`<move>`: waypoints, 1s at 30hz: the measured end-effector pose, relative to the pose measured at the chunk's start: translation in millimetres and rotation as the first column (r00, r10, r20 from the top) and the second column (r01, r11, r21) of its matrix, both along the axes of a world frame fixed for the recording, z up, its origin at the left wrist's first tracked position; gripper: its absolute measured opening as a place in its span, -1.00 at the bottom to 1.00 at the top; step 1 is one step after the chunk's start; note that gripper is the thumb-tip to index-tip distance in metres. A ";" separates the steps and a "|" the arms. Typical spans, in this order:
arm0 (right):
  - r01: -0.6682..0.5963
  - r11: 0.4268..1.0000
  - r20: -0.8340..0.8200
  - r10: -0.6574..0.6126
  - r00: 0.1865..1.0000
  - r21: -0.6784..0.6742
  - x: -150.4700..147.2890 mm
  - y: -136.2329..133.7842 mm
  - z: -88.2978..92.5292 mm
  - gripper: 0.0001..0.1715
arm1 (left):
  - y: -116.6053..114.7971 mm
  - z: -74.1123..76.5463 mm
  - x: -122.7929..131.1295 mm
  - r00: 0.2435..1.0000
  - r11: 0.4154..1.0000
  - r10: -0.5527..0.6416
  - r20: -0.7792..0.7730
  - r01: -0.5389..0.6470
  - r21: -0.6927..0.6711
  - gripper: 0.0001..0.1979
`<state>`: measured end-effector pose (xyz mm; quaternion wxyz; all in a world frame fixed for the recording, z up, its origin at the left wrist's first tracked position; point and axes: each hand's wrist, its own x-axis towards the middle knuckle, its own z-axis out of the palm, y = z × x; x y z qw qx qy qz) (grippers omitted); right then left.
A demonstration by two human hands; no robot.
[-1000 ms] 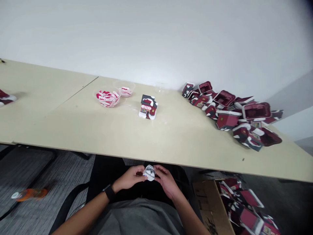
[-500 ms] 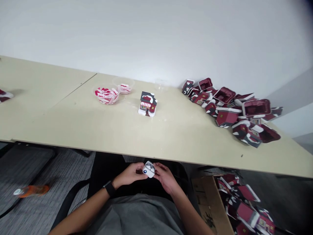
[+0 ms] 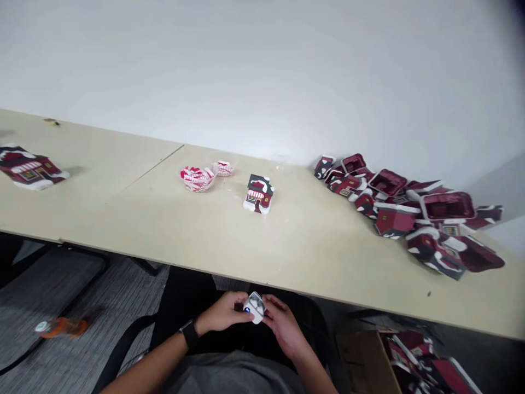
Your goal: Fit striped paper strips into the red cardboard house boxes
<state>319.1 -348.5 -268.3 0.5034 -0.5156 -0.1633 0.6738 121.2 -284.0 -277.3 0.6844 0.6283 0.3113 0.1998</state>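
Below the table's front edge, over my lap, I hold a small white case [image 3: 256, 314] with a greyish, see-through-looking top and a small blue lit spot on its side. My left hand [image 3: 225, 313] grips it from the left, thumb along the near side. On the right, the fingers of my right hand [image 3: 284, 324] are closed against its edge. Its underside is hidden. Beyond my hands, a small dark-red house [image 3: 259, 196] with white snow trim and a striped awning stands on the table.
Clear bowls of red-and-white pieces [image 3: 197, 179] stand left of the house. Many similar houses lie heaped [image 3: 394, 219] at right, with more in a cardboard box [image 3: 365, 358] below. Another house [image 3: 30, 169] is far left. An orange bottle [image 3: 63, 327] lies on the floor.
The view has swung up and to the left, so everything sits lower and further right, and the far-left house shows more. Both hands still hold the white case.
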 end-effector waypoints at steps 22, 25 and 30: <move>-0.079 0.990 0.280 0.044 0.959 0.113 -5.9 0.0 1.1 -0.36 | 0.0 -11.6 2.1 0.996 0.988 0.069 -0.057 -0.076 -0.133 -0.56; -0.182 0.973 0.321 0.129 0.938 0.140 -6.8 -2.1 2.5 -0.36 | 0.4 -9.2 -1.1 0.997 0.990 0.009 -0.078 -0.019 -0.137 -0.60; -0.284 0.941 0.423 0.186 0.887 0.183 -11.4 0.1 -8.0 -0.53 | 17.7 -6.8 -20.8 0.987 0.977 -0.135 -0.087 0.118 -0.180 -0.55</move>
